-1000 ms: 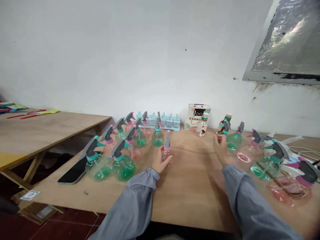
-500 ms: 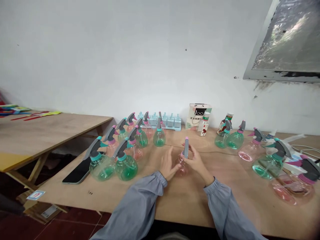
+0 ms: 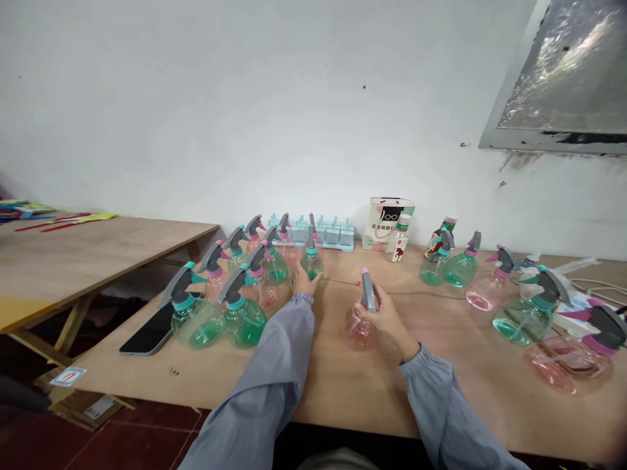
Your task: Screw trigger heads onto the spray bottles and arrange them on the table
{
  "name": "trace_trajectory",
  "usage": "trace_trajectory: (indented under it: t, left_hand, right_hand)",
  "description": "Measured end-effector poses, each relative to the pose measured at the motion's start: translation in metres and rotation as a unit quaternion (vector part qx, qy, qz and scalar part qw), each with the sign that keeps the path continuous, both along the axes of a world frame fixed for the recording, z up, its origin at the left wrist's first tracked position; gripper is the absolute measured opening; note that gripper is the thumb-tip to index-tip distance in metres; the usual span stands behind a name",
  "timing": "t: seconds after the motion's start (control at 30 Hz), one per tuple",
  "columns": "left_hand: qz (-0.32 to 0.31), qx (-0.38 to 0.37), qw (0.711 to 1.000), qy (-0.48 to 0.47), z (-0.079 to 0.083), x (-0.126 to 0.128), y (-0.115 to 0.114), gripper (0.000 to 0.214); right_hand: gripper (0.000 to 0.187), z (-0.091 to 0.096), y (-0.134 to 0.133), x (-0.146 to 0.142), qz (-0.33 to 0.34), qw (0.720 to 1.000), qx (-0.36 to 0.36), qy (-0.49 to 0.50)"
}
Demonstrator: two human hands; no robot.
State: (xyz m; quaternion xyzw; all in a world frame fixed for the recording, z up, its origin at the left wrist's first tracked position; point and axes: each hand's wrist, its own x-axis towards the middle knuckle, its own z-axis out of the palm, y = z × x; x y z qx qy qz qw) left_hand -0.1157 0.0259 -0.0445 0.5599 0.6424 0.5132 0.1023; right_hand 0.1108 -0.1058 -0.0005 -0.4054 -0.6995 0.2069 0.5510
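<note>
A pink spray bottle stands upright on the table in front of me, with a grey trigger head. My right hand is closed around its neck and trigger from the right side. Farther off, a green spray bottle stands at the right end of the left group. My left hand is at the near side of its base, thumb and fingers apart on either side of it. Whether the fingers touch the bottle I cannot tell, since the hand hides its lower part.
Several green and pink spray bottles stand at left, beside a black phone. More spray bottles line the right side. Behind are light-blue moulds, a paper bag and a white bottle. The wall bounds the back.
My left hand has left the pink bottle and moved forward and left to the green bottle. My right hand stays on the pink bottle, whose body now shows more fully.
</note>
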Motion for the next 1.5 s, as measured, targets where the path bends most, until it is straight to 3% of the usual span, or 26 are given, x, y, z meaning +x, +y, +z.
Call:
trace_trajectory:
  t: [0.2,0.4,0.53,0.7,0.87,1.1,1.23,1.5]
  left_hand:
    - [0.053,-0.056,0.996,0.045,-0.007,0.01,-0.047,0.089]
    - [0.036,-0.061,0.995,0.071,-0.019,0.013,-0.074,0.099]
    - [-0.01,-0.08,0.994,0.067,-0.021,0.007,-0.071,0.103]
    - [-0.027,-0.067,0.996,0.054,-0.023,0.009,-0.064,0.103]
    - [-0.039,-0.056,0.997,0.039,-0.027,0.009,-0.064,0.105]
    - [-0.04,-0.059,0.997,0.032,-0.027,0.008,-0.063,0.108]
    - [-0.042,-0.072,0.996,0.034,-0.026,0.009,-0.064,0.109]
    - [-0.061,-0.047,0.996,0.038,-0.022,0.007,-0.071,0.103]
  right_hand:
    - [0.025,-0.001,-0.004,0.004,-0.081,0.996,0.037,-0.016]
    - [0.046,0.0,-0.007,0.001,-0.007,0.998,-0.05,0.037]
    - [0.037,-0.002,-0.007,0.002,-0.066,0.995,-0.042,0.068]
    - [0.047,-0.004,-0.006,0.006,-0.038,0.995,-0.057,0.078]
    - [0.031,-0.002,-0.005,0.009,-0.071,0.996,-0.015,0.058]
    - [0.047,0.002,-0.008,0.008,-0.008,0.998,-0.047,0.035]
    - [0.035,0.002,-0.008,0.007,-0.05,0.998,-0.035,0.034]
    - [0.039,-0.009,-0.023,0.034,-0.092,0.995,-0.028,0.041]
